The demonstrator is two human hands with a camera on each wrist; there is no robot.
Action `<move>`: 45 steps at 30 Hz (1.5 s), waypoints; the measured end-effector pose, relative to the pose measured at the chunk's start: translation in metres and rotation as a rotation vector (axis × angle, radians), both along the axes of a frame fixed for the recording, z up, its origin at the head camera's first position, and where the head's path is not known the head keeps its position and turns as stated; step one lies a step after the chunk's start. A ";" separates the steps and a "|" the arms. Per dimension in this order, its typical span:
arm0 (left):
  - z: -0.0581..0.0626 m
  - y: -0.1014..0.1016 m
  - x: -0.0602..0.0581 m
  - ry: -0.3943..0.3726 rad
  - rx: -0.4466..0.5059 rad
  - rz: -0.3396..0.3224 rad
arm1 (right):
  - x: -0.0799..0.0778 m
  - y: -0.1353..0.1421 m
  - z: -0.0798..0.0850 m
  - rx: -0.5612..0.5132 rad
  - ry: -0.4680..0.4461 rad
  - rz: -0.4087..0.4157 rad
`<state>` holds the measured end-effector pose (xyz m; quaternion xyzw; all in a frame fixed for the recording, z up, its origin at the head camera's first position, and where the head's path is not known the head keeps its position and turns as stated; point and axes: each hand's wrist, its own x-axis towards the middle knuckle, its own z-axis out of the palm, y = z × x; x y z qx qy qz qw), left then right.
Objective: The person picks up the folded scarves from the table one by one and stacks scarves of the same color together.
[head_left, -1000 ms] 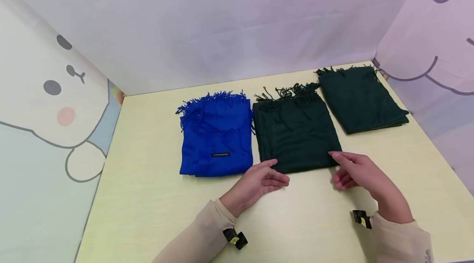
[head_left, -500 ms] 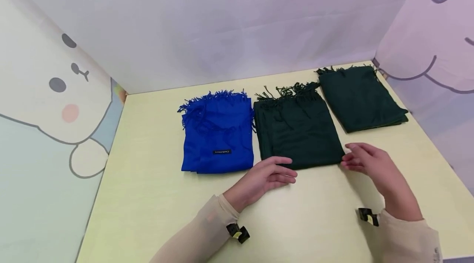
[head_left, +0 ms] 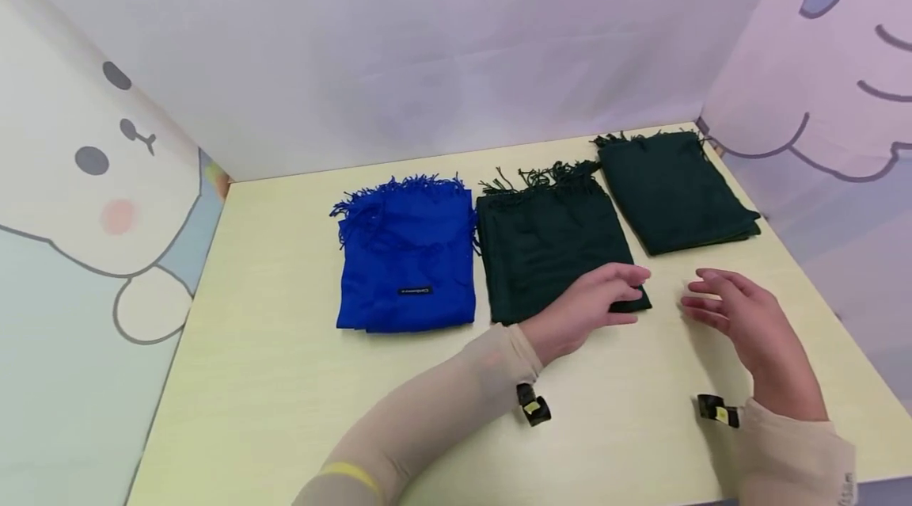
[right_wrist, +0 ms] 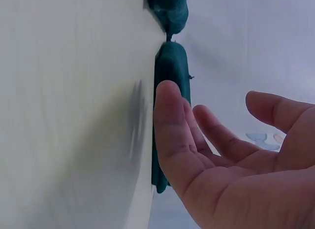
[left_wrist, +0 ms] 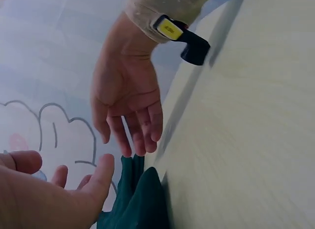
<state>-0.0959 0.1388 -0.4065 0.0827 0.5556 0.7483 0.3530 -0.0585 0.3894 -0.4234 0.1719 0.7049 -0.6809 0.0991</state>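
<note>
Three folded, fringed scarves lie in a row in the head view. The blue scarf [head_left: 406, 260] with a small black label is on the left, one dark green scarf [head_left: 549, 245] in the middle, another dark green scarf [head_left: 673, 193] farther back at right. My left hand [head_left: 587, 304] hovers by the middle scarf's near right corner, fingers extended and holding nothing, covering part of its front edge. To the right of that corner, my right hand [head_left: 748, 320] is apart from the cloth, its fingers relaxed. The left wrist view shows the right hand [left_wrist: 130, 91] hanging with fingers spread downward.
The scarves rest on a pale yellow table [head_left: 278, 379]. Behind it stands a white cloth wall [head_left: 442, 39], and panels with cartoon figures [head_left: 93, 173] close off both sides. Small black devices [head_left: 533, 405] are strapped at the wrists.
My left hand has slid right along the middle scarf's near edge toward its right corner. My right hand has left that corner and moved right. The scarves keep their places.
</note>
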 end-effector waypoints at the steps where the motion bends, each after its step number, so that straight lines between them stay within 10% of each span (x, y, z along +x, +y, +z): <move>1: -0.002 0.006 -0.001 0.026 -0.029 -0.015 | 0.002 0.000 -0.001 0.017 -0.004 0.003; 7: -0.014 0.034 0.001 0.093 -0.137 -0.024 | 0.013 0.004 -0.007 0.054 -0.004 0.028; 17: -0.030 0.061 -0.012 -0.116 -0.107 0.189 | 0.004 0.023 -0.012 0.190 -0.057 -0.035; 26: -0.037 0.071 -0.023 -0.239 -0.010 0.354 | -0.024 0.040 -0.013 -0.215 -0.030 -0.156; 34: -0.025 0.083 -0.029 -0.248 0.042 0.399 | -0.035 0.039 -0.010 -0.327 0.015 -0.236; 45: -0.017 0.107 -0.049 -0.256 0.102 0.418 | -0.039 0.044 0.006 0.117 0.027 -0.078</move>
